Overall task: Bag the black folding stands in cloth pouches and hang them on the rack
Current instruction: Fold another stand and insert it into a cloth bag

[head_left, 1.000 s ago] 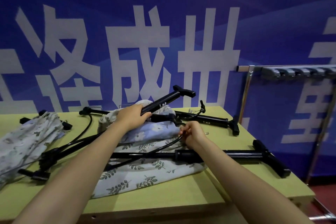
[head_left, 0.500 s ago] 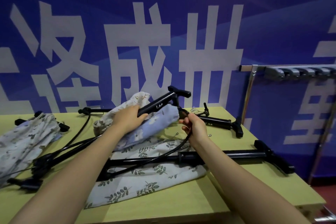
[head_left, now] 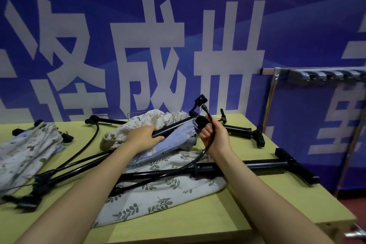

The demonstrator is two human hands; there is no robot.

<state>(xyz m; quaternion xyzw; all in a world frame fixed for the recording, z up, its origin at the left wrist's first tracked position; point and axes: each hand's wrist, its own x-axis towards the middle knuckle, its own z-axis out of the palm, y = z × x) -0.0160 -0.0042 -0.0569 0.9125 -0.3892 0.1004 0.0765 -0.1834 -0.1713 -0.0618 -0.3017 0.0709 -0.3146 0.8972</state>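
Stand half-bagged over the counter [head_left: 227,212], rack [head_left: 324,74] waiting far right.
Black folding stand [head_left: 170,129] slants up from near-left to far-right, its lower end inside the blue cloth pouch [head_left: 176,141]; the left hand [head_left: 143,137] wraps its tube, nearer the pouch mouth, while the right hand [head_left: 214,136], just right, has fingers closed round the stand's loose black hose [head_left: 209,120], which must tuck in first.

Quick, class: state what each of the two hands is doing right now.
Left hand: grips the black stand in the pouch.
Right hand: grips the black hose.
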